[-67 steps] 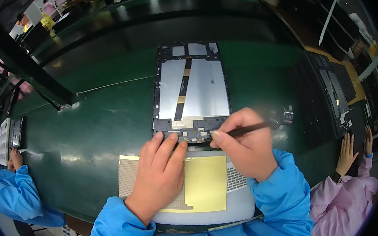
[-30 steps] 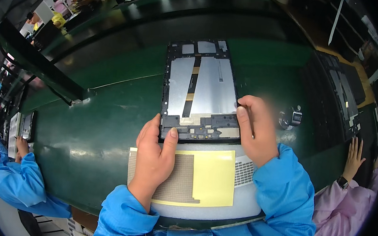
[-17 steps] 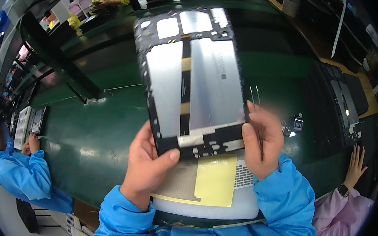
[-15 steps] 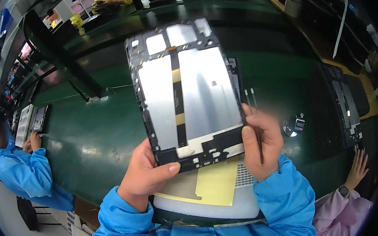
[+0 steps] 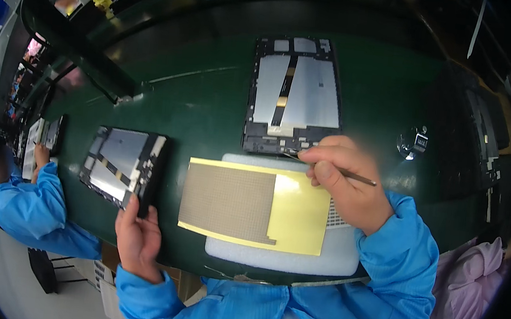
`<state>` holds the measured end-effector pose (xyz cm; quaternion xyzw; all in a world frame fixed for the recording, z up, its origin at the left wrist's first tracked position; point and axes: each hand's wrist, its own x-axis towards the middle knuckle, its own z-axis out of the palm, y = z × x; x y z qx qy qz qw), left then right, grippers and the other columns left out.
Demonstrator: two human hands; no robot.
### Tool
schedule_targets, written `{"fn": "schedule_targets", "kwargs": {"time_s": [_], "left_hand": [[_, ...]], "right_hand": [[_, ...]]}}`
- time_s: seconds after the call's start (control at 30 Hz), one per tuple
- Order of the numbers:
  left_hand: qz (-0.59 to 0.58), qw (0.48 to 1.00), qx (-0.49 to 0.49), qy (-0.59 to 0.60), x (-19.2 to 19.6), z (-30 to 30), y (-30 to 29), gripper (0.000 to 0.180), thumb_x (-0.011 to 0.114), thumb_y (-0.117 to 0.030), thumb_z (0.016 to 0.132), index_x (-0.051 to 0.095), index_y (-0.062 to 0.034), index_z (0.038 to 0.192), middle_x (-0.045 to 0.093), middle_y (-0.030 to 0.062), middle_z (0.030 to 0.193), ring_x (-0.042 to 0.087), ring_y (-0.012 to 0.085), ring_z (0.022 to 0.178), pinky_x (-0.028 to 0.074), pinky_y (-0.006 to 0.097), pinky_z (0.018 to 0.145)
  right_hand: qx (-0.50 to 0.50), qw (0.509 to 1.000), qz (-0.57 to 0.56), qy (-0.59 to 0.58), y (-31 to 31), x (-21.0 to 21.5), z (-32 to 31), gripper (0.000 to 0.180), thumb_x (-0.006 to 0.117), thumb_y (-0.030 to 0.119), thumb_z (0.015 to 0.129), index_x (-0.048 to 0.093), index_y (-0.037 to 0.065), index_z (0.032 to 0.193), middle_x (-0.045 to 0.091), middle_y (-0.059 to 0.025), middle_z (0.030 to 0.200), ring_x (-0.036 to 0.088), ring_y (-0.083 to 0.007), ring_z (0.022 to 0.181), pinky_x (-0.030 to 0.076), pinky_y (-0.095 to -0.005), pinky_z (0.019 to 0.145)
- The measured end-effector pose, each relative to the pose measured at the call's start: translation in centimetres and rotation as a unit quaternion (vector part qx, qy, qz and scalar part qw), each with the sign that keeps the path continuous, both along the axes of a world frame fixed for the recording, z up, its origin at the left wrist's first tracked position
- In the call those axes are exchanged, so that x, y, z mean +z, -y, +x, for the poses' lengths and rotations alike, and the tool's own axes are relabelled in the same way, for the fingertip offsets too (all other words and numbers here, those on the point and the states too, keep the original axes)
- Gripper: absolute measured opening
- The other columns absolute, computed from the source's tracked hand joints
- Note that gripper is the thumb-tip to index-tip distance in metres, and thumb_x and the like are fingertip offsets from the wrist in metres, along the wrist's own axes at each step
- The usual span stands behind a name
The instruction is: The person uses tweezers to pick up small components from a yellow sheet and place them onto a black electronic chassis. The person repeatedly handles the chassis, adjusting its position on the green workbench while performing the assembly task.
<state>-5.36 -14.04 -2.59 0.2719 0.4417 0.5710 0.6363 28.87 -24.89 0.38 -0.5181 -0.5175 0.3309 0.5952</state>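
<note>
My left hand [image 5: 139, 240] grips the near corner of a tablet frame [image 5: 121, 160], thumb on its edge, left of the yellow sheet. That frame has silver panels, a dark rim and a slanting flex strip; whether it lies on others beneath, I cannot tell. In my right hand [image 5: 354, 184] is a pair of slim metal tweezers [image 5: 358, 176], pinched between thumb and fingers. The tips point at the near edge of a second tablet frame [image 5: 308, 91], lying flat on the green table. In front of me, a yellow sheet [image 5: 299, 216] with a grey gridded piece [image 5: 226, 203] rests on a white foam pad [image 5: 282, 260].
A small metallic device [image 5: 417, 141] stands to the right on the table [image 5: 211, 106]. Further right lies another dark tablet frame [image 5: 482, 138], by a person in a pink sleeve [image 5: 471, 279]. A co-worker in blue [image 5: 29, 205] sits at left. A dark post [image 5: 72, 49] rises at the back left.
The tablet frame held in both hands has moved down to the left, now in my left hand only. My right hand has let go of it, uncovering the second frame and the yellow sheet.
</note>
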Motion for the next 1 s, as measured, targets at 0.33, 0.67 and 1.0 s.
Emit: {"fn": "schedule_targets", "kwargs": {"time_s": [0.33,0.67,1.0], "left_hand": [[0.212,0.846,-0.159,-0.462,3.9,2.2,0.8,0.008,0.063,-0.003,0.088,0.059,0.0029,0.093,0.058,0.0014,0.07,0.051,0.0047,0.061,0.04,0.019,0.054],[0.475,0.772,-0.238,-0.348,-1.0,16.1,0.4,0.019,0.059,0.0,0.091,0.053,0.0004,0.109,0.056,0.0068,0.098,0.054,0.01,0.082,0.046,0.023,0.071],[0.447,0.8,-0.186,-0.353,-1.1,16.2,-0.2,0.024,0.057,0.001,0.09,0.05,0.0021,0.113,0.057,0.0117,0.11,0.054,0.0144,0.098,0.044,0.028,0.086]], "right_hand": [[0.082,0.986,-0.124,-0.073,3.6,1.6,-1.7,0.013,0.065,0.009,0.088,0.055,0.001,0.087,0.059,-0.0061,0.081,0.06,-0.0125,0.077,0.049,-0.0254,0.069],[0.048,0.959,-0.265,-0.083,4.2,-0.9,-4.0,0.018,0.071,0.012,0.083,0.055,0.003,0.086,0.057,-0.0068,0.079,0.054,-0.0159,0.074,0.044,-0.0304,0.066],[0.073,0.964,-0.257,-0.004,3.8,-0.3,-4.0,0.017,0.07,0.012,0.083,0.056,0.003,0.085,0.057,-0.009,0.079,0.055,-0.0181,0.072,0.045,-0.0306,0.065]]}}
